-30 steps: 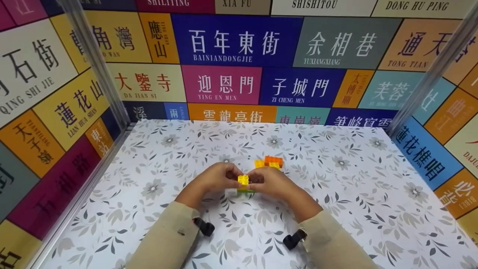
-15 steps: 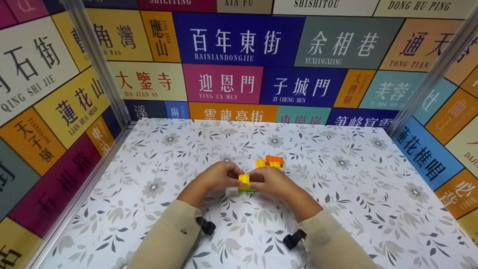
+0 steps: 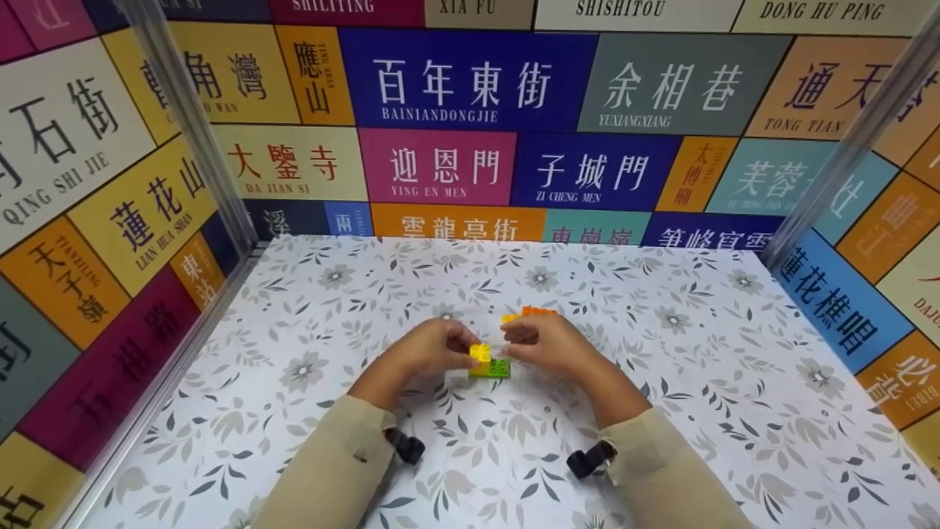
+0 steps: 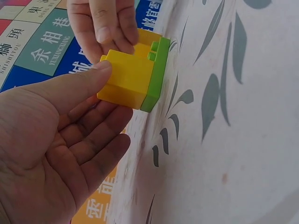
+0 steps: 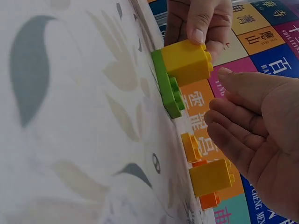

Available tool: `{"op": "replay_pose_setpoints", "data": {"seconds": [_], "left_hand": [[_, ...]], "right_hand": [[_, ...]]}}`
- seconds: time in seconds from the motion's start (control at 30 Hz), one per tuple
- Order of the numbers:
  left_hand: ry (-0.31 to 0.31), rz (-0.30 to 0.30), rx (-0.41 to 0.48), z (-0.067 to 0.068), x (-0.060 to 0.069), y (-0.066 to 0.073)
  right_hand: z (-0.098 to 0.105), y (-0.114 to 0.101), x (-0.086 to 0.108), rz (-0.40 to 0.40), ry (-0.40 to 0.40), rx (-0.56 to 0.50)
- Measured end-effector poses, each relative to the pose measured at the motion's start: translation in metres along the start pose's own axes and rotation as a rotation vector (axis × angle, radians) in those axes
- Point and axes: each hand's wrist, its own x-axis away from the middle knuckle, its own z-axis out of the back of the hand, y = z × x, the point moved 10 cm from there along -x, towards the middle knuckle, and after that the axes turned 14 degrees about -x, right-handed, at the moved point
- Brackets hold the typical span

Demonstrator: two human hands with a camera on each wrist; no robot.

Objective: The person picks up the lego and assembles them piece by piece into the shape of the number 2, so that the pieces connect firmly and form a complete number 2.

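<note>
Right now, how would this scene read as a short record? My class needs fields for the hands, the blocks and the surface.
left hand: pinches the yellow studded toy block
right hand: holds nothing; beside the block
base: flat green studded plate, yellow block on one end, studs bare at the other
other pieces: orange studded block and smaller yellow pieces, partly hidden by the right hand in the head view
surface: white table with grey leaf-and-flower print

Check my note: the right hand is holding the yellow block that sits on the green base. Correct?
Not quite: the left hand holds the yellow block on the green base, as the left wrist view shows; the right hand holds nothing.
</note>
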Motion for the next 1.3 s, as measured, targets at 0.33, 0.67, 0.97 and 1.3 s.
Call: {"op": "replay_pose_setpoints", "data": {"seconds": [0.33,0.67,0.97,1.3], "left_hand": [[-0.032,0.055,0.046,-0.002,0.0,-0.003],[-0.015,0.036,0.041,-0.001,0.002,-0.002],[-0.026,0.049,0.032,-0.002,0.002,-0.002],[-0.036,0.053,0.049,-0.002,0.0,-0.003]], "right_hand": [[0.054,0.025,0.004,-0.14,0.16,-0.065],[0.074,0.052,0.005,-0.19,0.21,-0.059],[0.079,0.076,0.002,-0.266,0.216,-0.092],[0.084,0.094,0.002,-0.368,0.206,-0.136]]}}
